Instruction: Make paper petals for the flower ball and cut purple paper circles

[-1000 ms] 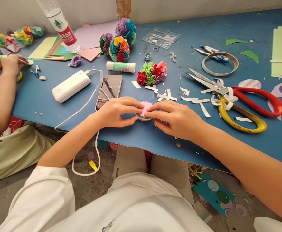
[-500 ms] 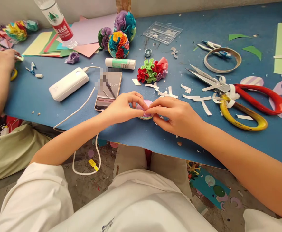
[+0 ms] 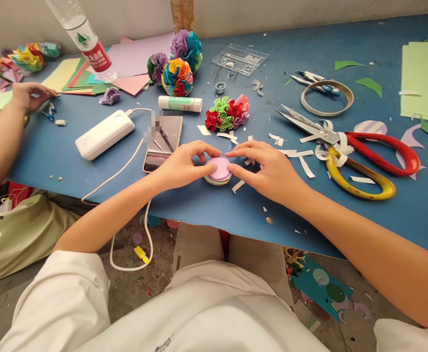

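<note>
A small stack of round paper discs (image 3: 220, 170), pale purple on top with other colours at its edge, lies on the table in front of me. My left hand (image 3: 190, 164) holds its left side, thumb on the rim and fingers curled behind. On the opposite side my right hand (image 3: 268, 168) has its thumb at the rim and its index finger near the back edge. Just beyond are white paper strips (image 3: 307, 167) and a cluster of red, green and pink curled paper flowers (image 3: 226, 113). A phone (image 3: 163, 142) lies close to my left hand.
Large scissors (image 3: 377, 137) with red and yellow handles lie at the right, near a tape ring (image 3: 305, 100). A glue stick (image 3: 180, 103), white power bank (image 3: 105, 134), paper flower balls (image 3: 177, 77) and a bottle (image 3: 91, 49) stand or lie behind. Another person's hand (image 3: 31, 98) is at left.
My fingertips, which met over the discs, have parted to the two sides, uncovering the purple top disc. The other person's hand has moved, and the green thing it held is no longer in its grasp.
</note>
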Demonstrator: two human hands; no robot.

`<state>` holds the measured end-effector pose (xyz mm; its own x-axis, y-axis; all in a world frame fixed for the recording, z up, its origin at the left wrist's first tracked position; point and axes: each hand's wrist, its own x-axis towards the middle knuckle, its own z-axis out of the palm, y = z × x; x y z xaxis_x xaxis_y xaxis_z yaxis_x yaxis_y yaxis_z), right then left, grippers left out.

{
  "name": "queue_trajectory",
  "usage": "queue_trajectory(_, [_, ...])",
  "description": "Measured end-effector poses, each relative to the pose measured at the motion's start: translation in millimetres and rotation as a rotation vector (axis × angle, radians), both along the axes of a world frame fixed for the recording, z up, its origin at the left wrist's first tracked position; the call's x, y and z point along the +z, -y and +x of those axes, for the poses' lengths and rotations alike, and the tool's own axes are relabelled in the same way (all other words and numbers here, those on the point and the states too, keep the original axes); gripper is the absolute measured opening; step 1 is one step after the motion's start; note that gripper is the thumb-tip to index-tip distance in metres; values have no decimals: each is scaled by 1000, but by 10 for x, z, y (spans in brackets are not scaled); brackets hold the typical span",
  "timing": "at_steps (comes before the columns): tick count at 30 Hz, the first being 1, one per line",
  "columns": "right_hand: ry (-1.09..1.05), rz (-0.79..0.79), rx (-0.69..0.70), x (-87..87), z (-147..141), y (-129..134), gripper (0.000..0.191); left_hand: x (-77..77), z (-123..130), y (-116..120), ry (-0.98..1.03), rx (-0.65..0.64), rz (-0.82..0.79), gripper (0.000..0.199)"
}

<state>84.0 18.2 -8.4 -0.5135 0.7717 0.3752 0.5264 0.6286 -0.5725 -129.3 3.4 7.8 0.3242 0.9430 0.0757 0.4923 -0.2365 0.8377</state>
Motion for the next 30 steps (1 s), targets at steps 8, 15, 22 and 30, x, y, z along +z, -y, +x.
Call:
queue_trajectory(8, [17,99,-29,29,-23,84,20,-52,8,-12,30,-50,31,25])
queue_trajectory(15, [24,81,-32,12,-25,81,18,-42,13,2,16,-64,47,22])
queue_trajectory(22, [282,413,104,55,13,82,25,-70,5,25,-44,-100,217,21])
queue_trajectory(30, [728,519,51,165,-59,472,40,-137,-26,53,-209,-91,446,20])
